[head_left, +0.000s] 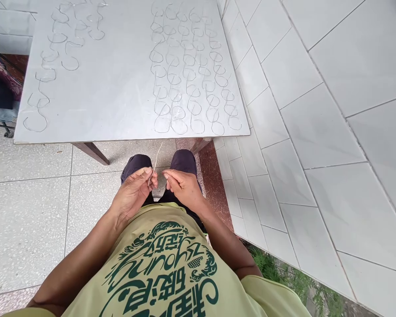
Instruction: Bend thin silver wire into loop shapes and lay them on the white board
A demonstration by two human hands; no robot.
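Observation:
My left hand [135,189] is above my lap, thumb and fingers pinched on a thin pale strand [158,155], wire or string. The strand's upper end rises toward the table's near edge, and its lower end curves down by my fingers. A short gap to the right, my right hand [182,187] is closed in a pinch. Anything between its fingertips is too small to make out. On the white table [112,97] ahead lie several rows of thin curled wire pieces [193,91] at the right. More S-shaped wire pieces [45,75] are spread along the left.
A white tiled wall [284,110] runs close along my right side. Under the table are wooden legs [91,152] and a speckled tile floor [29,211]. Dark and patterned cloth items [1,83] stand beyond the table's left edge. Green plants [280,273] show at lower right.

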